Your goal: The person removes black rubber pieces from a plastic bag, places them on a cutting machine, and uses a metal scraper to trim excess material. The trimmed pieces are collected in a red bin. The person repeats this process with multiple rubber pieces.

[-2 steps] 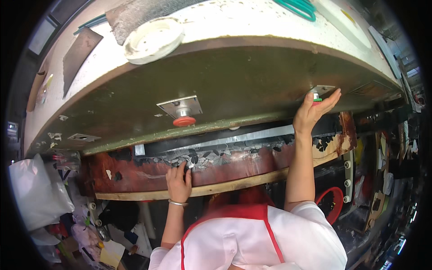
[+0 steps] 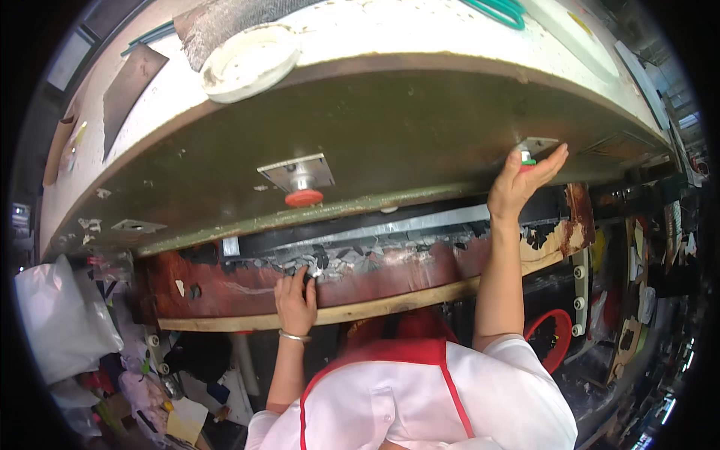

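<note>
My left hand [image 2: 296, 301], with a metal bangle at the wrist, rests on a reddish-brown ledge [image 2: 367, 281]. Its fingers reach out, thumb apart, to the edge of a strip of dark grey and black flat scraps [image 2: 352, 261]; I see nothing held, though the fingertips partly merge with the scraps. Raised at the right, my right hand [image 2: 521, 184] has its palm up and fingers stretched, thumb to one side. It lies against a green push button [image 2: 528, 162] under the green machine front, covering part of it. Another button, red and mushroom-shaped [image 2: 304, 197], projects at the left, untouched.
Above the buttons, a white worktop [image 2: 375, 34] carries a round white dish [image 2: 251, 64], brown-grey sheets [image 2: 133, 94] and a teal coil [image 2: 499, 11]. A wooden strip [image 2: 375, 306] edges the ledge. White plastic bag [image 2: 64, 322] at left, red round container [image 2: 549, 341] at lower right.
The whole view has shifted very slightly. Both hands stay at nearly the same places, the left fingers at the scraps and the right hand at the green button.
</note>
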A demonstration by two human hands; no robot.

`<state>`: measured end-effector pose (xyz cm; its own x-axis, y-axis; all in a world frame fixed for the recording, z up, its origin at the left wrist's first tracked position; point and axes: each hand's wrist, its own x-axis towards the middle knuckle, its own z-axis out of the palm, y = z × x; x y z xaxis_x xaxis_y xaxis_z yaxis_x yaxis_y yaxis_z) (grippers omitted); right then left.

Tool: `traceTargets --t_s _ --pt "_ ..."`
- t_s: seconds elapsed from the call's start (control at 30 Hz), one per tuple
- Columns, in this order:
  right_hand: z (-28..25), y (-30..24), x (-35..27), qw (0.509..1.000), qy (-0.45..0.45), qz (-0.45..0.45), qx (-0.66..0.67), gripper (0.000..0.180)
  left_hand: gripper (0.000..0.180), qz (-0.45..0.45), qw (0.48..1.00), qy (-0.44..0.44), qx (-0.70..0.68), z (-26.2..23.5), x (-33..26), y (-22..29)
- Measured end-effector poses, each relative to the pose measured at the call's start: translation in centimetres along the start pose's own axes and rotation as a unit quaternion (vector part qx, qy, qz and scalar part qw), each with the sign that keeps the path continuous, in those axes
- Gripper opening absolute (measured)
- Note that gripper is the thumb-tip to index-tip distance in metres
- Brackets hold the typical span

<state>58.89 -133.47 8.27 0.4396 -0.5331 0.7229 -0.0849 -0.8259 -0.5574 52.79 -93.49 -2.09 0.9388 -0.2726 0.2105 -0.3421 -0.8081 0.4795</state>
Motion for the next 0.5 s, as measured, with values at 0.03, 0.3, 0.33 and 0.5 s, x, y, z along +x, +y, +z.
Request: traceTargets --t_s 0.03,0.3,0.33,0.5 --pt "-0.2 0.3 -0.1 1.000 -0.009 0.003 0.004 0.089 0.030 -0.010 1.000 -0.004 0.001 -0.2 0.0 0.1" --pt "-6.8 -2.8 -14.9 0.911 -0.342 0.230 0.022 0.043 0.014 0.076 0.997 0.030 -0.016 -0.5 -2.6 1.5" --pt "-7.6 -3.6 -18.2 0.902 -0.348 0.238 0.096 0.024 0.014 0.090 0.996 0.025 -0.016 -0.6 -3.2 1.8" --pt "-12.0 -1.8 -22.5 0.897 -0.407 0.058 0.161 0.023 0.024 0.024 0.999 -0.020 -0.025 -1.4 -6.5 3.2"
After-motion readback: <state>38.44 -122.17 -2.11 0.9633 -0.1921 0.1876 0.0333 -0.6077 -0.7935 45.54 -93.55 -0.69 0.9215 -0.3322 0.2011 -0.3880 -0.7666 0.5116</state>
